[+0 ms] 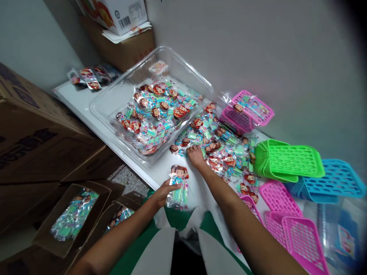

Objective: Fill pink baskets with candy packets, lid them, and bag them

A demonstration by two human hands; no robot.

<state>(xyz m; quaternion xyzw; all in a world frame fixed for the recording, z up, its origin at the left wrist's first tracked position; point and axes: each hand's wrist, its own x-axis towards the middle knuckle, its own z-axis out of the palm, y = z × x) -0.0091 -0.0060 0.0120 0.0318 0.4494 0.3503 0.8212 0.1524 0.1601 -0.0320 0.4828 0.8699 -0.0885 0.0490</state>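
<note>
My left hand (164, 192) is closed around a few clear plastic packets (178, 191) printed with cartoon dolls, stacked together upright near the table's front edge. Red-brown hair and blue and green parts show on them. My right hand (195, 155) rests at the near edge of a loose pile of similar packets (222, 147), its fingers curled down; what they grip, if anything, is hidden. Beyond my hands, a large clear plastic tray (183, 63) contains many more of these cartoon-doll packets (160, 107).
On the right stand stacked green baskets (296, 158), blue baskets (335, 179) and pink baskets (304, 238). Another pink basket (258, 110) leans by the wall. Cardboard boxes (43, 141) crowd the left; an open carton (71, 225) below holds packets. The white table (77, 101) runs diagonally.
</note>
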